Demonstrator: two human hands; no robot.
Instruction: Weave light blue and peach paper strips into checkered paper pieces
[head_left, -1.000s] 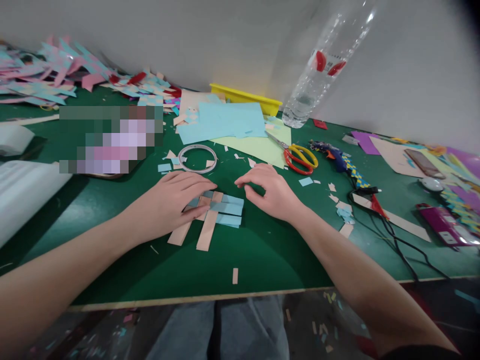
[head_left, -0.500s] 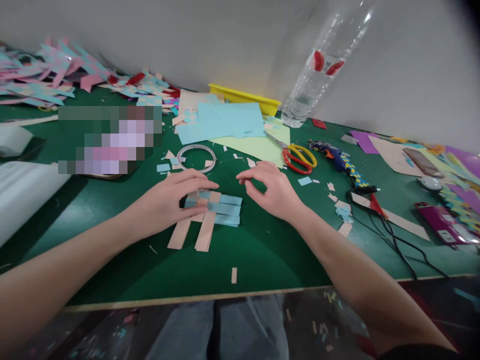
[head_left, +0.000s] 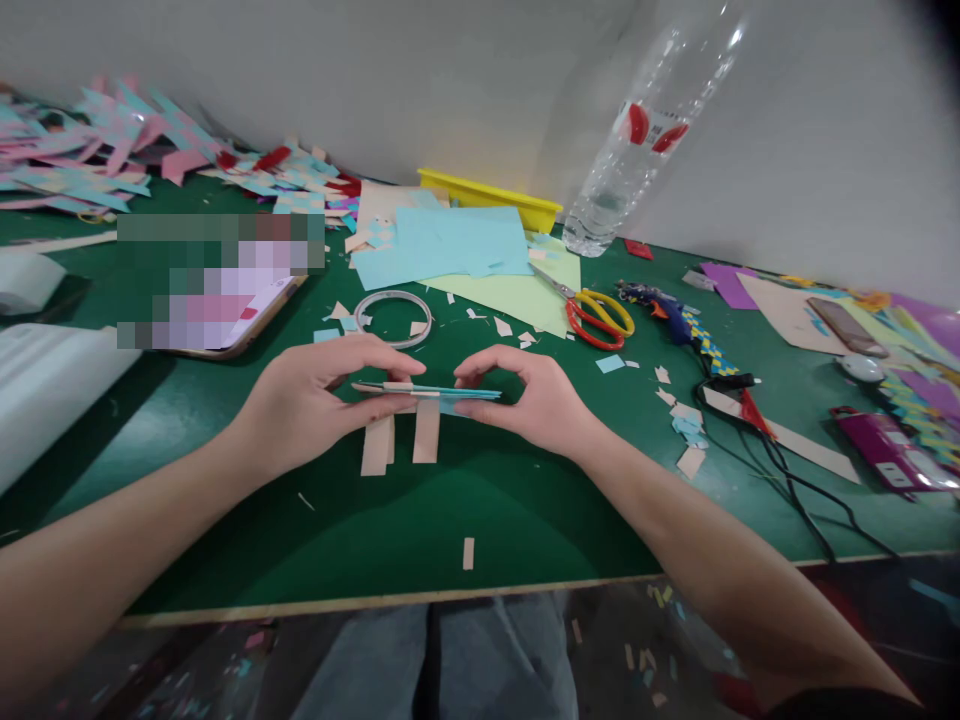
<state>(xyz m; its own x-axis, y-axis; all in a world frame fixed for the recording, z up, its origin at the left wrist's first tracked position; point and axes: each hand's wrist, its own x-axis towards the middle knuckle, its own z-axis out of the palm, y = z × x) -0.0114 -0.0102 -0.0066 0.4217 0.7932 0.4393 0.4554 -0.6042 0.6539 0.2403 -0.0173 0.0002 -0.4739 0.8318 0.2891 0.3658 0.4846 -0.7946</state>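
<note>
Between my two hands is a small weave of blue and peach paper strips (head_left: 427, 432), turned nearly edge-on to me. Two peach ends hang down from it, and its blue ends point right. My left hand (head_left: 326, 390) pinches the left part between thumb and fingers. At the right, my right hand (head_left: 529, 400) has its thumb under the blue ends and its fingertips closing from above. Behind my left hand lies a roll of clear tape (head_left: 393, 294). Red-and-yellow-handled scissors (head_left: 600, 318) rest beyond my right hand.
Blue paper sheets (head_left: 465, 240) lie before a yellow tray (head_left: 491, 192). A plastic bottle (head_left: 600, 215) stands behind. At the left is a phone (head_left: 255, 305) with a partly blurred screen; at the right, black cables (head_left: 780, 470) and a purple pack (head_left: 889, 450). Paper scraps dot the green table (head_left: 555, 530).
The woven paper has tilted from facing up to nearly edge-on. My right hand has come down and left onto its blue ends. My left hand has kept its hold.
</note>
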